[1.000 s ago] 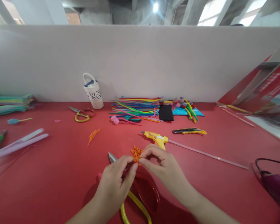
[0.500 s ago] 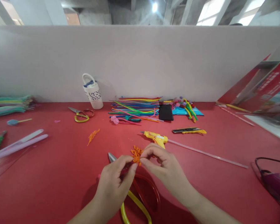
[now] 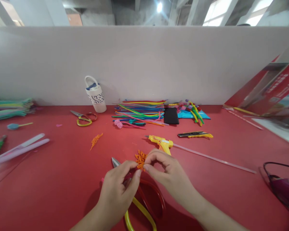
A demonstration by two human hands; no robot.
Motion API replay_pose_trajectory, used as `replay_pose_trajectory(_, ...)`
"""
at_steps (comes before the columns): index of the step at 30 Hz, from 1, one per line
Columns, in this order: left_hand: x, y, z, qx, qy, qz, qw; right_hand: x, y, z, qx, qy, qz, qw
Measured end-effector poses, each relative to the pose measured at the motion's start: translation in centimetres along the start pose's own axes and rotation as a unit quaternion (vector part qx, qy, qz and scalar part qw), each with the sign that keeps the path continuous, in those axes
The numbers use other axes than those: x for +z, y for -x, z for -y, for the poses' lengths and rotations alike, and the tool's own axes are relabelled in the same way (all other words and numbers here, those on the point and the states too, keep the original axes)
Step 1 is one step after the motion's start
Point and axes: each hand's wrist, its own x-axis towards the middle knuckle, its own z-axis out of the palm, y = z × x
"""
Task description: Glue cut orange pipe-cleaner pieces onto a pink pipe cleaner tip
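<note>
Both hands meet over the table in the head view, at an orange fuzzy cluster of many short loops [image 3: 141, 156], which looks made of pipe cleaner. My left hand [image 3: 118, 186] pinches its near edge between thumb and fingers. From the other side my right hand [image 3: 167, 170] closes thumb and forefinger on the cluster's right edge; the fingertips hide the exact contact. Beneath the hands lie large scissors [image 3: 144, 210] with one red and one yellow handle, their blade tip showing left of the cluster. Just beyond my right hand rests a yellow glue gun [image 3: 160, 141] with a long glue stick.
Another orange fuzzy piece [image 3: 95, 141] lies left of centre. Smaller scissors [image 3: 83, 118] and a white cup [image 3: 96, 98] stand farther back. Coloured pipe cleaners [image 3: 139, 110], a black phone-like slab [image 3: 171, 116] and a utility knife [image 3: 195, 134] lie behind. A white partition [image 3: 144, 64] bounds the table.
My right thumb and forefinger have shifted slightly at the orange cluster, with a wider gap inside their curl. My left hand stays almost still.
</note>
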Motion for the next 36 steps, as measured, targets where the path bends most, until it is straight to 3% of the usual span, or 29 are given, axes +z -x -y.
replay_pose_trajectory(9,0.0,-0.2,0.0,0.013,-0.045,-0.020,0.999,0.2,0.0,-0.1,-0.010,0.006,-0.006,1.000)
replay_pose_trajectory(31,0.0,0.0,0.1,0.020,-0.046,-0.021,0.999,0.3,0.2,-0.1,-0.027,0.010,-0.013,0.999)
replay_pose_trajectory(36,-0.4,-0.2,0.0,-0.021,0.012,-0.026,0.999,-1.4,-0.8,-0.5,0.000,0.103,-0.047,0.994)
